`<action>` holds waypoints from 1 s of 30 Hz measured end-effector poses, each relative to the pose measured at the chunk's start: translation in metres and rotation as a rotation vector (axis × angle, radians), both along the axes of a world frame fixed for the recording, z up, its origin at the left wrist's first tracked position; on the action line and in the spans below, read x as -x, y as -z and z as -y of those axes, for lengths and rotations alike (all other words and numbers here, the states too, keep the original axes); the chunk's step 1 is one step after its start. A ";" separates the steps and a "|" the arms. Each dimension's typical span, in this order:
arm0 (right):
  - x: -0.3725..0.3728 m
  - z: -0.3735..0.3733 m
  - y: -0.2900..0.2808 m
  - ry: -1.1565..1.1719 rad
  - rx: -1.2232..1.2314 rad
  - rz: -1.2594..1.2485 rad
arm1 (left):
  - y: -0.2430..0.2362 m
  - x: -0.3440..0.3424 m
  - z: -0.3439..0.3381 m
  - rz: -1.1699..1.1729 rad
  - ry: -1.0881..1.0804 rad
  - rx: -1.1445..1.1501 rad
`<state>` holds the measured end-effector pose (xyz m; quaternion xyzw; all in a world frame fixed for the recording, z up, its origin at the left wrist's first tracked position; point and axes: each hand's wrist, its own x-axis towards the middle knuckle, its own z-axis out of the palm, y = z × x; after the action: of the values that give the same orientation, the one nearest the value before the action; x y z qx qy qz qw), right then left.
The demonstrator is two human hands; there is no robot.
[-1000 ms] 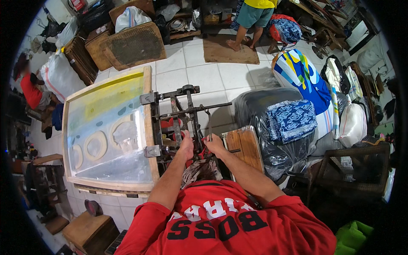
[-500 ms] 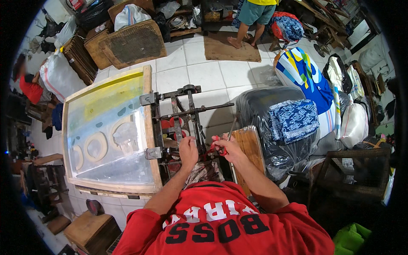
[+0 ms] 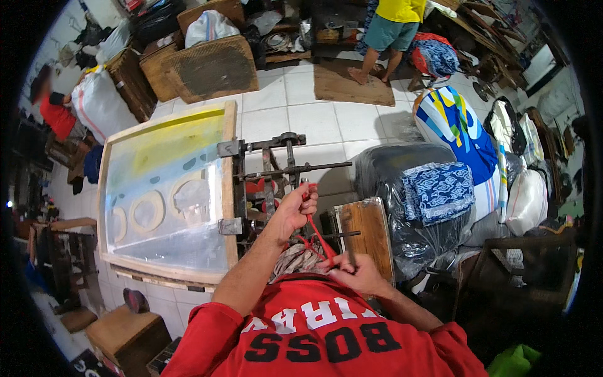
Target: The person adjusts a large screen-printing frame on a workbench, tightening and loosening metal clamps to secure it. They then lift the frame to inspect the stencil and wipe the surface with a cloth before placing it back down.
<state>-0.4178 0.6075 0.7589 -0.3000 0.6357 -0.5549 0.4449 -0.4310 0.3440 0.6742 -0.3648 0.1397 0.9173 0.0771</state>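
My left hand [image 3: 295,208] is raised in front of the metal frame [image 3: 270,168], its fingers closed on a red strap [image 3: 318,232] stretched down toward my right hand [image 3: 352,273]. That hand, low by my red shirt, is closed around the strap and a thin dark metal tool [image 3: 350,256]. A wooden-framed mesh screen [image 3: 141,157] with yellow, pale blue and ring shapes is clamped at the metal frame's left side. A crumpled cloth [image 3: 289,257] lies beneath my hands, and a wooden board [image 3: 367,232] stands just right of them.
A black plastic-wrapped bundle [image 3: 383,169] with blue patterned fabric [image 3: 436,191] sits at right, beside sacks [image 3: 524,201] and a dark frame [image 3: 515,270]. A person [image 3: 392,28] stands on a board at the back; another [image 3: 56,113] is at far left. A wooden box [image 3: 122,333] is lower left.
My left hand has risen to the right, pulling the red strap up, while my right hand has dropped toward my shirt with the dark tool. The view has shifted slightly.
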 end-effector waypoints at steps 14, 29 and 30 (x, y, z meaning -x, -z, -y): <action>0.027 0.078 0.024 0.249 0.069 0.287 | -0.071 -0.130 -0.072 -0.262 0.844 1.126; 0.022 0.161 0.018 -0.656 -0.352 -0.701 | -0.029 -0.284 -0.080 0.144 -0.477 0.596; 0.024 0.165 0.024 -0.676 -0.310 -0.785 | -0.029 -0.291 -0.083 0.213 -0.462 0.536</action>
<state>-0.4421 0.4421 0.7348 -0.6035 0.6966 -0.1266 0.3666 -0.1400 0.4266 0.7031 -0.4873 0.2803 0.7983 -0.2161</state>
